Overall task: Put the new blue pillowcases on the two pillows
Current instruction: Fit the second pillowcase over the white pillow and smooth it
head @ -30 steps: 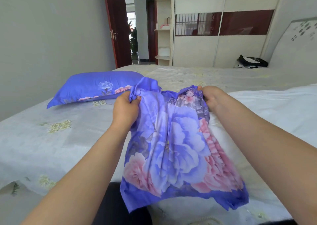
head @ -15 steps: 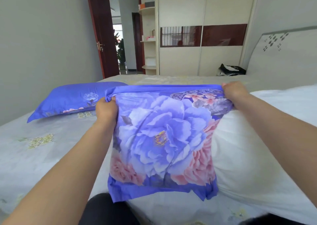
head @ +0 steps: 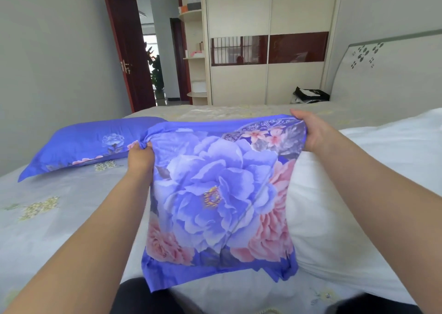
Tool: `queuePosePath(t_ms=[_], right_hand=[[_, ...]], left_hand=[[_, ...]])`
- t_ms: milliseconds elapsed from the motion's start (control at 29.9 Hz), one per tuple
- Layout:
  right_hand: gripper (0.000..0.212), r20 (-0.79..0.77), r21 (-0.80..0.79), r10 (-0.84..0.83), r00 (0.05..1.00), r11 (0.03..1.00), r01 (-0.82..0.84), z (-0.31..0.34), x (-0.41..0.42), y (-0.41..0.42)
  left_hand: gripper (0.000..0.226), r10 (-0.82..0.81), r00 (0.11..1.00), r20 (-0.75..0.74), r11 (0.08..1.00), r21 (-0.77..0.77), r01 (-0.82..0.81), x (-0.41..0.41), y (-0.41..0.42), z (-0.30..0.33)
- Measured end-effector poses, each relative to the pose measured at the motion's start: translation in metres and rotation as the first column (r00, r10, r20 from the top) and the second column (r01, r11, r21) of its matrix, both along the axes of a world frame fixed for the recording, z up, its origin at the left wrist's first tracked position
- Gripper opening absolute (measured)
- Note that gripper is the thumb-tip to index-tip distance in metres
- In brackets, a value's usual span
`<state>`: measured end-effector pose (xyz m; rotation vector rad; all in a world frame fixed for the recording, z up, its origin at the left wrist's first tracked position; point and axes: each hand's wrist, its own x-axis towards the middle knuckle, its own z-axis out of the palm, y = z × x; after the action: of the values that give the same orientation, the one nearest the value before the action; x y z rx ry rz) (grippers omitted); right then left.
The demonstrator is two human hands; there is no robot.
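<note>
A blue pillowcase [head: 215, 194] with big blue and pink flowers hangs flat in front of me, stretched by its top edge. My left hand [head: 140, 157] grips its top left corner. My right hand [head: 311, 132] grips the top right corner. Behind and to the right of it lies a bare white pillow [head: 334, 218] on the bed, partly hidden by the cloth. At the left, farther off, a second pillow [head: 83, 144] wears a matching blue floral case.
The bed [head: 47, 218] has a pale sheet with small flower prints. A headboard [head: 394, 74] stands at the right. Beyond the bed are a wardrobe [head: 267, 38], a black bag [head: 311, 94], corner shelves and an open dark red door [head: 126, 50].
My hands have moved apart and up, spreading the bunched pillowcase into a flat sheet. The view has tilted up slightly.
</note>
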<state>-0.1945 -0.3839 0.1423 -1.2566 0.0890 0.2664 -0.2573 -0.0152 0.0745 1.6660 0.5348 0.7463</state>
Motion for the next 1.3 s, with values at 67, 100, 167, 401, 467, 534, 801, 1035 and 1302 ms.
queuePosePath(t_ms=[67,100,167,401,467,534,801,1035,1302], right_hand=[[0.038,-0.077,0.126,-0.105,0.991,0.985,0.114,0.0,0.016,-0.009],[0.041,-0.104,0.111,-0.159,0.982,0.979,0.171,-0.002,0.022,-0.017],[0.041,-0.118,0.06,-0.219,0.968,0.972,0.227,-0.004,0.033,-0.028],[0.007,-0.034,0.029,-0.484,0.874,0.874,0.485,-0.036,0.047,-0.029],[0.015,0.015,-0.003,-0.448,0.894,0.894,0.448,-0.035,0.033,-0.014],[0.017,0.027,-0.002,-0.336,0.942,0.942,0.336,-0.037,0.023,0.005],[0.008,0.103,-0.157,-0.222,0.969,0.959,0.237,-0.093,-0.016,0.039],[0.037,0.33,-0.681,0.046,0.943,0.703,0.204,-0.14,-0.054,0.051],[0.034,0.399,-0.891,-0.21,0.893,0.139,0.431,-0.158,-0.044,-0.091]], left_hand=[[0.016,-0.008,0.999,0.047,0.993,-0.116,0.013,0.001,0.012,0.007],[0.013,-0.033,0.997,0.068,0.99,-0.133,0.042,0.004,0.014,0.013],[0.019,-0.065,0.995,0.075,0.99,-0.119,0.074,0.009,0.011,0.022],[0.015,-0.036,0.999,-0.018,0.981,-0.191,0.032,0.023,0.014,-0.014],[0.018,-0.073,0.997,0.007,0.969,-0.236,0.072,0.023,0.006,-0.023],[0.026,-0.123,0.992,-0.019,0.961,-0.252,0.115,0.023,-0.007,-0.028],[0.069,-0.216,0.886,-0.41,0.974,-0.151,0.168,0.018,-0.013,-0.086],[0.037,-0.104,0.862,-0.496,0.973,0.131,0.192,0.027,-0.026,-0.077],[0.04,-0.013,0.885,-0.466,0.977,0.181,0.11,0.048,-0.017,-0.069]])
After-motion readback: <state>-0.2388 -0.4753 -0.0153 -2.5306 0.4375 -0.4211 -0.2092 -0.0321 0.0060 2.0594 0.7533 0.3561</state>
